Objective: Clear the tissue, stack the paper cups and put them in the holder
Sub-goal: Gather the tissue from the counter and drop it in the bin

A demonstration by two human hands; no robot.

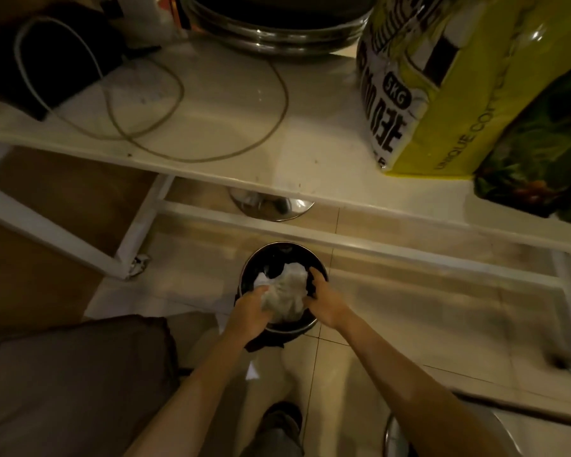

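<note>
A crumpled white tissue [285, 291] fills the mouth of a round black bin [282, 250] with a metal rim, standing on the tiled floor under the white table. My left hand [251, 311] grips the tissue's left side. At the right side my right hand [323, 300] presses on the tissue with fingers curled over it inside the bin. No paper cups or holder appear in view.
A white table [211, 159] spans the top, carrying a looped cable [178, 103], a metal pot [277, 31], a yellow 5 kg bag [442, 84] and a green bag [541, 153]. A brown cushion [73, 384] lies lower left. A chrome stool base [271, 207] stands beyond the bin.
</note>
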